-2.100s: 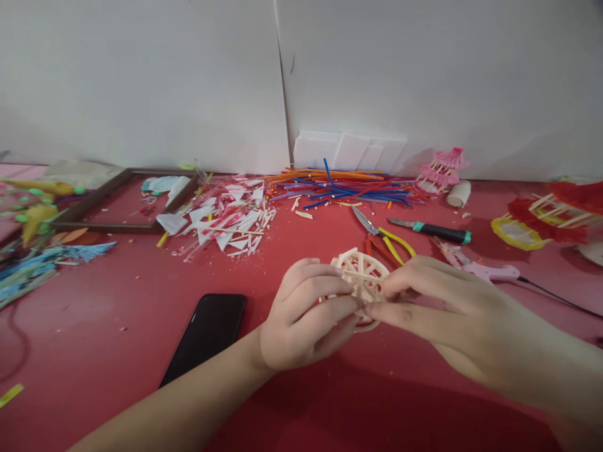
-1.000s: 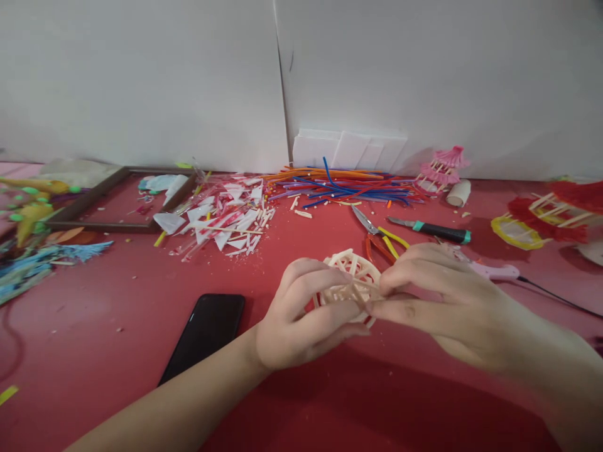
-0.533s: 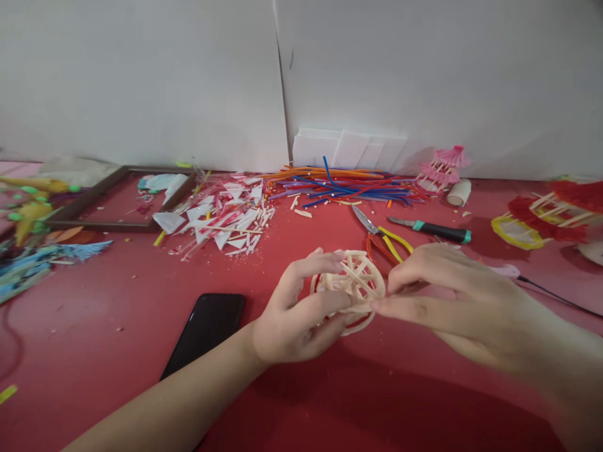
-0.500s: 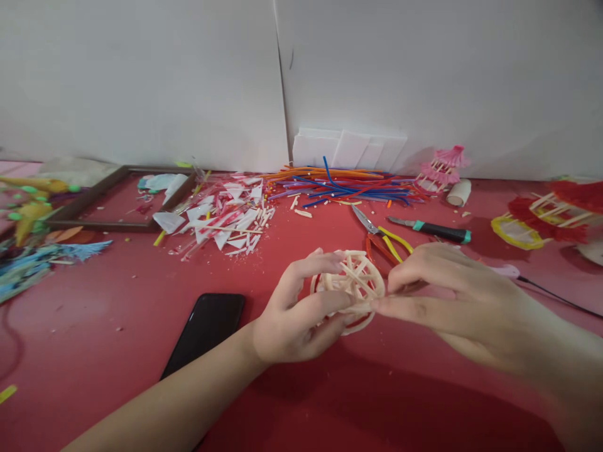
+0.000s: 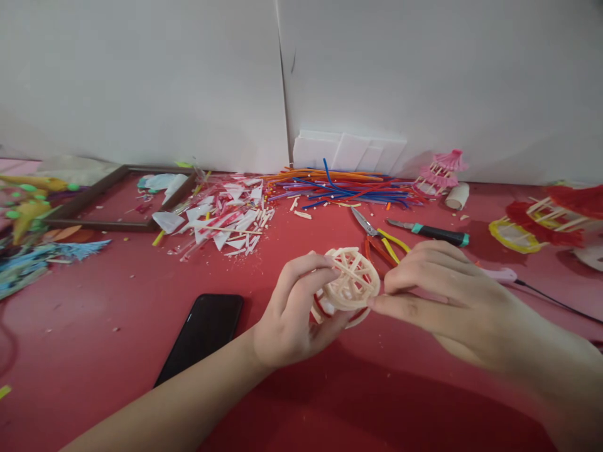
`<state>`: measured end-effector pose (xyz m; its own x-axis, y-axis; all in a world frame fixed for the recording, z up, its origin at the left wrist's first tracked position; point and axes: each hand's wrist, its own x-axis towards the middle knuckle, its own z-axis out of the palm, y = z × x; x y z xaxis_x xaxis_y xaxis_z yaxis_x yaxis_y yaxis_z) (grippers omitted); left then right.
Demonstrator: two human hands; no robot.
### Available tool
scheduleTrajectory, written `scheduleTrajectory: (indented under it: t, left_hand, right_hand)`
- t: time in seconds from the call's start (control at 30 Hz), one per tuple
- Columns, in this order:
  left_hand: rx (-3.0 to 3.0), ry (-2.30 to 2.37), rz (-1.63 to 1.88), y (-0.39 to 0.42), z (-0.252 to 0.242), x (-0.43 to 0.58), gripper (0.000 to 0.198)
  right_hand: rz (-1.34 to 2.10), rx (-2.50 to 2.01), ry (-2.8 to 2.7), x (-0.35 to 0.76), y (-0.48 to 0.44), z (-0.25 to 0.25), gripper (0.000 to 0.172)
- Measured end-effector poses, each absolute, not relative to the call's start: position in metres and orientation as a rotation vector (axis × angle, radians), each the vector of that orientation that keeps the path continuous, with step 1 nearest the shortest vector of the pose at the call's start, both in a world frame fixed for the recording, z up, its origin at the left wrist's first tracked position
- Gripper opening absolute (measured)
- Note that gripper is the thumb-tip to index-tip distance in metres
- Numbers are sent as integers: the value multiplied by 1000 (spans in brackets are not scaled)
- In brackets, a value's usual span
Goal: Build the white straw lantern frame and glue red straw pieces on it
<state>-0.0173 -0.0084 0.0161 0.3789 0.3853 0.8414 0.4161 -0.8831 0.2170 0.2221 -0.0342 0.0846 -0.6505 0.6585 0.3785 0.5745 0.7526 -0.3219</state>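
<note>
A small cream spoked wheel frame [image 5: 351,280] made of thin sticks, with a red ring under it, is held just above the red table [image 5: 117,295]. My left hand [image 5: 294,314] curls round its left side, thumb below and fingers on the rim. My right hand [image 5: 440,295] pinches its right edge between thumb and forefinger. Both hands are closed on the frame.
A black phone [image 5: 200,336] lies left of my left forearm. Behind the hands are scissors [image 5: 379,238], a craft knife [image 5: 433,233], a pink glue gun [image 5: 499,274], coloured straws [image 5: 342,185] and a pile of cut scraps [image 5: 221,220]. A brown frame [image 5: 94,201] and paper crafts sit at the left; red and yellow lanterns [image 5: 541,220] are at the right.
The wheel frame has been turned and tilted in my hands, its spoked face now lying flatter and shifted slightly up. My left fingers have re-gripped its rim. Both hands stay in place.
</note>
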Motion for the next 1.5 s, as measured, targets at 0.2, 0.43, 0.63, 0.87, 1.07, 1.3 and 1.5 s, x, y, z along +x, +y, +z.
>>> scheduleTrajectory:
  t: [0.2, 0.43, 0.63, 0.87, 1.07, 1.3, 1.5]
  left_hand:
    - [-2636, -748, -1626, -9, 14, -20, 49]
    - [-2748, -729, -1683, -5, 12, -19, 48]
    - [-2830, -661, -1706, -3, 11, -20, 34]
    - [-2542, -647, -1563, -6, 15, -20, 27]
    - [-2532, -680, -1577, -9, 14, -23, 27]
    - [-2500, -707, -1556, -8, 13, -24, 18]
    - [-2478, -684, -1521, -7, 14, -24, 15]
  right_hand:
    - [244, -1048, -2436, 217, -37, 86, 18]
    - [289, -1014, -2442, 215, -38, 85, 16]
    - [266, -956, -2485, 216, -35, 84, 12]
    - [245, -984, -2460, 215, -38, 83, 15]
    - [300, -995, -2436, 216, -36, 82, 10]
    - [188, -862, -2500, 216, -33, 84, 20]
    - [107, -815, -2533, 217, -32, 82, 18]
